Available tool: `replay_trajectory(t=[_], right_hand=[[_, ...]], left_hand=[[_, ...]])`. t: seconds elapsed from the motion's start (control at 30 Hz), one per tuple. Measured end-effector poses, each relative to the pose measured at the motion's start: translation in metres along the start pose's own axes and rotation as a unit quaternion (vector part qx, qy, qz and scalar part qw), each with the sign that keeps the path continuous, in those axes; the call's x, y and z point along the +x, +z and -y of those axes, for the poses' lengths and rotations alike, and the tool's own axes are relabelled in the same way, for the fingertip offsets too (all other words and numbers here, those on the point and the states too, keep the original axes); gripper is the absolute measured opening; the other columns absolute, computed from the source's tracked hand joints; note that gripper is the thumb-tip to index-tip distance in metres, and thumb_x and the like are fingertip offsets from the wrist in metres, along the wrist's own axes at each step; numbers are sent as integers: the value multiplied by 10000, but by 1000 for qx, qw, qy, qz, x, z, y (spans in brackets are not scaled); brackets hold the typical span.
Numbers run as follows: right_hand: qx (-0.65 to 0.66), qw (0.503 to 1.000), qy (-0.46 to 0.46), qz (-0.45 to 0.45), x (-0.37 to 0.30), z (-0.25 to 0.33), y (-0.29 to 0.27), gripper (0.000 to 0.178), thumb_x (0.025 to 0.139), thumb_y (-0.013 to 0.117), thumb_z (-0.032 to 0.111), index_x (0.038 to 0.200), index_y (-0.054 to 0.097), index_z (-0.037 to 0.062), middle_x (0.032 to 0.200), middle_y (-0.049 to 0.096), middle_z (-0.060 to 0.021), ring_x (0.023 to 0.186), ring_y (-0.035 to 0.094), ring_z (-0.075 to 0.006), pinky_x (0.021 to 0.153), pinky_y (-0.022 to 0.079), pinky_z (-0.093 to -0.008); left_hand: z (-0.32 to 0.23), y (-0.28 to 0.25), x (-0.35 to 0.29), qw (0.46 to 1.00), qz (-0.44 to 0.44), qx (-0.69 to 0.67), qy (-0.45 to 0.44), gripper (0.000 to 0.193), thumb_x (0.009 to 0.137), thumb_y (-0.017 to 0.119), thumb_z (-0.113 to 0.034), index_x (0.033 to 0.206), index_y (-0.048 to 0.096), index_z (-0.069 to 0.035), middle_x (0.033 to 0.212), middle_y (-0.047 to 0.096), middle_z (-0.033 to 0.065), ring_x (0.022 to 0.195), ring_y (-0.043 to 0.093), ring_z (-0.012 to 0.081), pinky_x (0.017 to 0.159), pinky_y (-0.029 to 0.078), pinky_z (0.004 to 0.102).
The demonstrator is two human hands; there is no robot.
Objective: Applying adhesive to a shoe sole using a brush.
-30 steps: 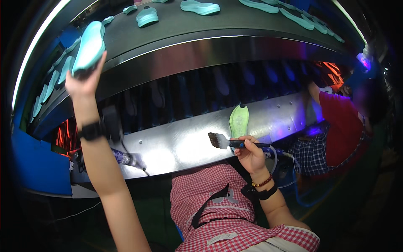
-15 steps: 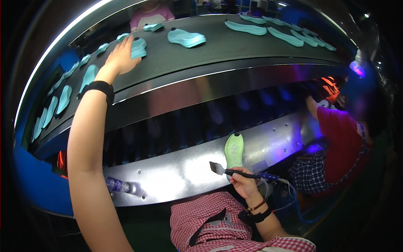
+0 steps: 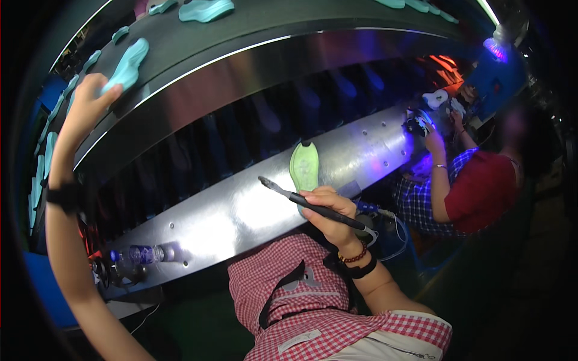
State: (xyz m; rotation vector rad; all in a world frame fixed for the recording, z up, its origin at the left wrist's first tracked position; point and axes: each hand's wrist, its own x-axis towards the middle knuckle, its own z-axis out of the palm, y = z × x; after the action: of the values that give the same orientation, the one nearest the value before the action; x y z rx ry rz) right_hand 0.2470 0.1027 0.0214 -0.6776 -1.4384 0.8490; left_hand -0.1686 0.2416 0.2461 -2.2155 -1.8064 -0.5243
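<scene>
My left hand (image 3: 96,96) is reached out over the dark conveyor belt at the upper left. Its thumb and fingers are closed on the lower end of a teal shoe sole (image 3: 130,63), which tilts up to the right. Closer to me, my right hand (image 3: 331,216) grips a brush (image 3: 319,209) by its black handle, bristles pointing up and left. A light green sole (image 3: 304,168) with a dark patch at its top end lies over the metal ledge. Its lower end goes behind my right fingers; whether they hold it too cannot be told.
More teal soles (image 3: 206,9) ride on the belt (image 3: 259,21). A shiny metal ledge (image 3: 223,216) runs below it, with a plastic bottle (image 3: 141,254) lying at its left end. On the right a person in a red top (image 3: 481,192) works under purple light.
My left hand has come back leftward from the belt, now with a teal sole in its fingers. The brush has turned in my right hand. The whole view has shifted.
</scene>
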Motion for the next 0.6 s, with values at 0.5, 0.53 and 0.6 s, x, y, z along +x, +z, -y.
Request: replay_trajectory(t=[0.5,0.53,0.6], right_hand=[[171,953,251,5,-10,5,22,193,781,587,-31,972,596,-58,987,635,-169,901,611,-186,821,472,-282],[208,942,262,12,-10,1,26,211,773,612,-20,982,604,-48,970,642,-146,879,609,-160,804,475,-256],[266,917,296,34,-10,-5,38,224,766,641,2,987,618,-28,928,650,-102,848,600,-121,789,471,-228]], left_hand=[[-95,103,-265,373,5,-901,-223,903,796,431,-635,1355,209,40,1319,334,256,1036,513,430,884,388,606],[-103,125,-281,302,78,-929,-201,874,795,445,-611,1349,234,31,1270,395,239,1035,520,410,892,400,585],[-128,160,-307,297,109,-907,-277,736,802,509,-473,1316,312,16,1178,493,198,1040,535,355,905,419,542]])
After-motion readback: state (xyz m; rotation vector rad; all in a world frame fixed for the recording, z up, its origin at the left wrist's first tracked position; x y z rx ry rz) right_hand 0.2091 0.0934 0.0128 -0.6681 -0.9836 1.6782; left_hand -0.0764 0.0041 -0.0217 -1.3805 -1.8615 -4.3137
